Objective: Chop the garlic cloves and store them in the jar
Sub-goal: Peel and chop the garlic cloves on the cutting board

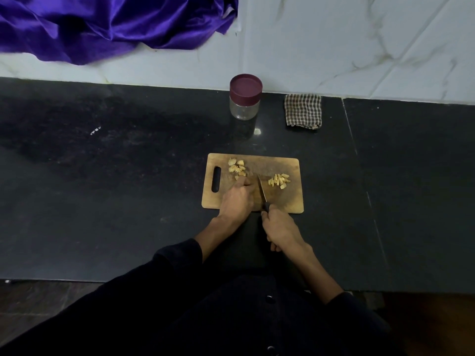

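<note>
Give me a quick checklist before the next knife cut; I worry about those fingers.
1. Right hand grips the knife handle: ok.
2. Left hand fingertips apart from the blade: cannot tell, they lie very near.
3. Clove under the left hand held steady: cannot tell, hidden.
4. Cutting board flat on the counter: ok.
5. Chopped pieces apart from the uncut cloves: ok.
6. Jar open to fill: not ok, lid on.
</note>
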The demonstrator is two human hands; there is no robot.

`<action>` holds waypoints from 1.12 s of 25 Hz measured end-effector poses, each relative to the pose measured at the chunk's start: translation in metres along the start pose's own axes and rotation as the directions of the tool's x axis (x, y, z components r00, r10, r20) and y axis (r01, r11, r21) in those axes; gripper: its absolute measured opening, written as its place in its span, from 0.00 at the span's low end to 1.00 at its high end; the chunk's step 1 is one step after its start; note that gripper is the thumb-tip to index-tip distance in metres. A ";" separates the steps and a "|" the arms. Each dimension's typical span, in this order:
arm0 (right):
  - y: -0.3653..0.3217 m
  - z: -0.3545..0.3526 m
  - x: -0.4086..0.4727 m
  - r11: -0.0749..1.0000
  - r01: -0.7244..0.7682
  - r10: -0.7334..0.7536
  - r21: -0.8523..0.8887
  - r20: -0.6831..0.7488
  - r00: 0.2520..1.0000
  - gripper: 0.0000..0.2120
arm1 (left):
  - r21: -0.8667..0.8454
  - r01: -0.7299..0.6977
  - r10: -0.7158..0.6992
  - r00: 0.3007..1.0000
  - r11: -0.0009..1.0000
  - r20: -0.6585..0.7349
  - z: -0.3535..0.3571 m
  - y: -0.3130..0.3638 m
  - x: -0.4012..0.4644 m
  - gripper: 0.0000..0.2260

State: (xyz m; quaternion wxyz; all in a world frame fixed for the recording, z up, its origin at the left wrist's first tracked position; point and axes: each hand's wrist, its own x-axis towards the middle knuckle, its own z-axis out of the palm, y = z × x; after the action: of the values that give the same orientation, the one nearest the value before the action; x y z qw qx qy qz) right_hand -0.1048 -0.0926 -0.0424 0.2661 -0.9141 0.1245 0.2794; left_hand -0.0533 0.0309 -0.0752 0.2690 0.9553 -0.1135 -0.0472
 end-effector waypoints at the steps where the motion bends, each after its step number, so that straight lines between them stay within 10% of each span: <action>1: 0.002 -0.003 0.001 1.000 -0.020 0.020 0.002 -0.012 1.000 0.13 | 0.003 -0.008 0.008 1.000 1.000 -0.006 0.000 0.000 -0.001 0.14; 10: 0.007 -0.013 0.000 0.999 -0.024 0.024 0.047 -0.004 1.000 0.13 | -0.313 0.220 -0.294 0.932 0.924 -0.212 -0.017 -0.024 0.001 0.09; 20: 0.005 -0.014 0.010 0.999 -0.004 0.005 0.052 -0.016 1.000 0.12 | -0.150 0.252 -0.281 0.932 0.956 -0.227 -0.012 -0.023 0.014 0.08; 28: 0.005 -0.014 0.011 0.997 -0.033 0.033 0.070 0.006 0.999 0.12 | -0.416 0.236 -0.338 0.921 0.878 -0.191 -0.019 -0.032 0.008 0.04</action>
State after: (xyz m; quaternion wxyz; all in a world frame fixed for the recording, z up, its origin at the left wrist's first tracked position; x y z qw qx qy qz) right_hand -0.0915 -0.1055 -0.0410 0.2937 -0.9013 0.1486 0.2815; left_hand -0.0364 0.0646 -0.0761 0.4535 0.8877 0.0782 0.0163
